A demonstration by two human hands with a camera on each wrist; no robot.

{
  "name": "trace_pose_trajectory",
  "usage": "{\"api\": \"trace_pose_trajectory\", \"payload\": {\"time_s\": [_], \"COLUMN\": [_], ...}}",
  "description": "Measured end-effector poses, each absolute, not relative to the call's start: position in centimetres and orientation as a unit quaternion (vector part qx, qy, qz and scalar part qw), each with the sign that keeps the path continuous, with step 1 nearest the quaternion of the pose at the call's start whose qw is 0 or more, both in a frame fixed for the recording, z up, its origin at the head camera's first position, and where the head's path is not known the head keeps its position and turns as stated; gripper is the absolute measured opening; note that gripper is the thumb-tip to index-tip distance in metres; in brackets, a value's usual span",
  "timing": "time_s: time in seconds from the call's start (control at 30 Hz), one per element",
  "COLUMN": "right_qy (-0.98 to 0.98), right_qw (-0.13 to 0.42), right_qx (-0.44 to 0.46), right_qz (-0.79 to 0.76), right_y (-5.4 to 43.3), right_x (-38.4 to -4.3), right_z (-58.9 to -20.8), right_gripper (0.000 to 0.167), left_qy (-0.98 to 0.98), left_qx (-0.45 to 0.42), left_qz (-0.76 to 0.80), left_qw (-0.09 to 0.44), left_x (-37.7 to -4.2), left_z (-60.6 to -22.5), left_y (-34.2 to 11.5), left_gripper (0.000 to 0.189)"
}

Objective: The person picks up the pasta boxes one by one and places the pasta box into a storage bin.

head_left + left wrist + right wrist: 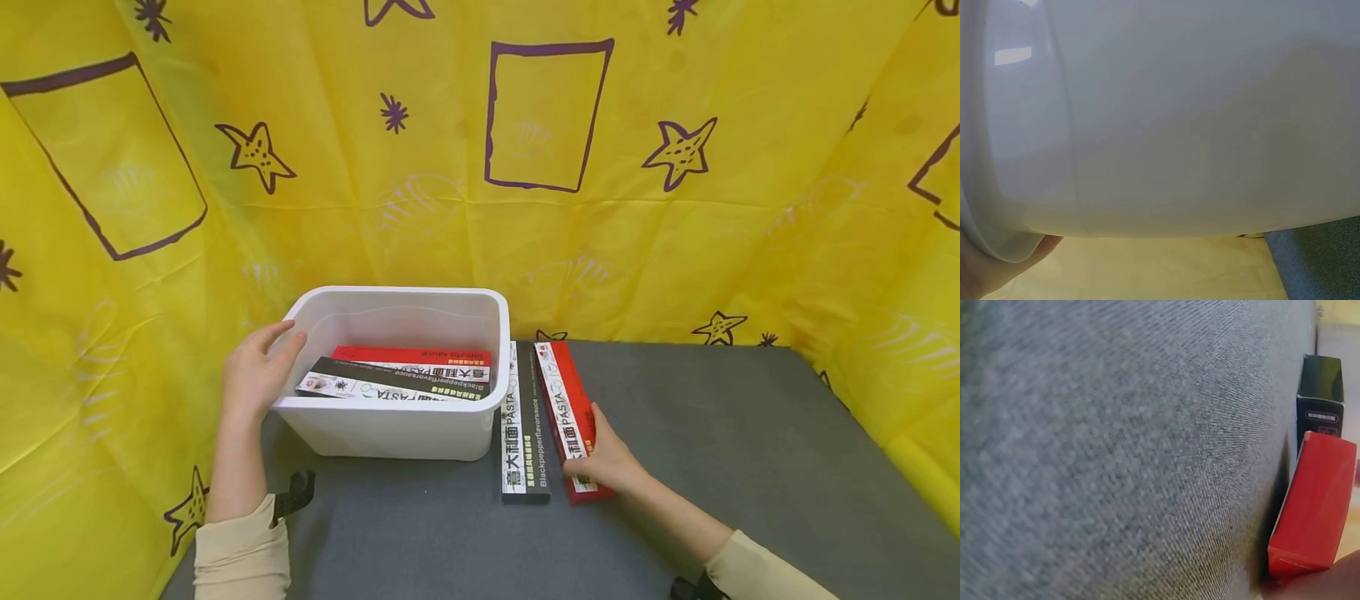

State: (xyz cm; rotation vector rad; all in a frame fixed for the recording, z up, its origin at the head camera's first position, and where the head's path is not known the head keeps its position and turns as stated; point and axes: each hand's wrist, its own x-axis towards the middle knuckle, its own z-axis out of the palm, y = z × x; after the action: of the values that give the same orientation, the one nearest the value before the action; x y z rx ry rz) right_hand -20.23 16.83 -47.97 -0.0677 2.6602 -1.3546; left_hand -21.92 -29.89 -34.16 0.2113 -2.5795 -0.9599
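Observation:
A white plastic bin point(390, 429) stands at the centre left, with my left hand point(258, 367) gripping its left rim, thumb over the inside. Inside lie a red pasta box point(412, 356) and a black pasta box point(397, 379) with a white side. My right hand point(611, 458) holds the near end of another red pasta box point(573, 400), thumb on its left and fingers on its right. Just left of that one, a second black pasta box point(534, 433) lies lengthwise beside the bin. The right wrist view shows the held box's red end point(1313, 506) close up.
The boxes and bin are on a dark grey tabletop point(420, 533). A yellow cloth point(450, 242) with purple drawings hangs behind and along both sides. Close up, the bin's outer wall point(1166, 125) fills most of the left wrist view.

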Motion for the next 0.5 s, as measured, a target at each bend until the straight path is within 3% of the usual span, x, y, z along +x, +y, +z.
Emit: {"api": "trace_pose_trajectory", "payload": {"time_s": [0.5], "right_qy": [0.851], "right_qw": [0.101], "right_qx": [0.002], "right_qz": [-0.515], "right_y": [18.4], "right_x": [-19.6], "right_z": [-44.1], "right_gripper": [0.109], "left_qy": [-0.918], "left_qx": [0.076], "left_qz": [-0.342], "left_qw": [0.184], "left_x": [-22.0], "left_z": [-34.1], "left_y": [-30.0], "left_gripper": [0.058]}}
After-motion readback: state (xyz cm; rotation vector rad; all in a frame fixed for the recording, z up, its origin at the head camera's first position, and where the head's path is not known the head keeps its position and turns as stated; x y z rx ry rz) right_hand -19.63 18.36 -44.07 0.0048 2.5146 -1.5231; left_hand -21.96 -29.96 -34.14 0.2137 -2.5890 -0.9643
